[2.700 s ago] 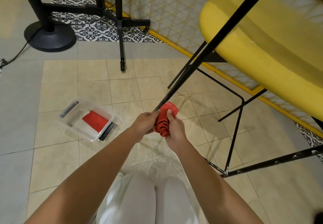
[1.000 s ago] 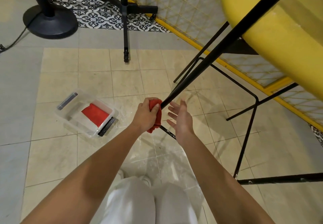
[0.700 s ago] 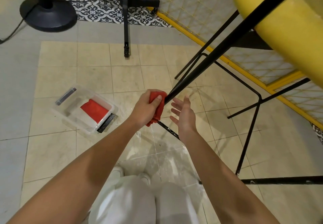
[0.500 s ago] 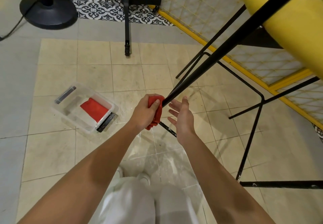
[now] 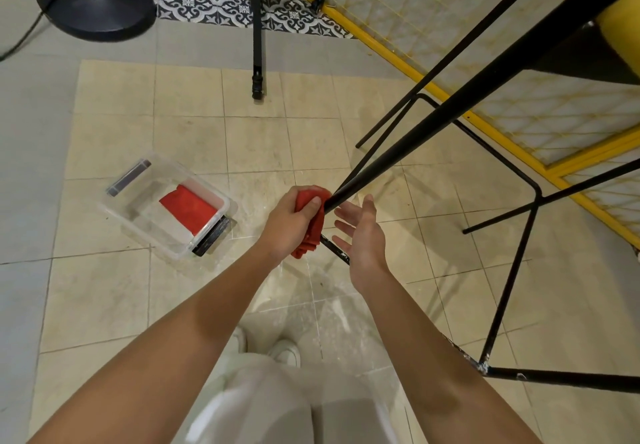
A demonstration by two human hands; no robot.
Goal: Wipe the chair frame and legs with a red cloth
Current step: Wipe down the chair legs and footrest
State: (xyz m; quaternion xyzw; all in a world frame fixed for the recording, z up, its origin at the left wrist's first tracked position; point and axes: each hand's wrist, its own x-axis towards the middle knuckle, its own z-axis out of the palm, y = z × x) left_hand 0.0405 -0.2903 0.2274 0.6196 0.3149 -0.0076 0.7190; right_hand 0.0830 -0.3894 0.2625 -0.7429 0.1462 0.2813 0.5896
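left hand [image 5: 289, 224] is now gripping the bunched red cloth [image 5: 311, 222] alone round the thin black metal chair leg [image 5: 433, 128], right hand [image 5: 362, 232] having let go, fingers spread just beside it, so wiping's going one-handed.

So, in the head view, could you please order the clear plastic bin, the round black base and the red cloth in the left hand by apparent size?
1. Clear plastic bin
2. Round black base, cut off by the frame's top edge, so unsure against the bin
3. Red cloth, partly hidden in the left hand
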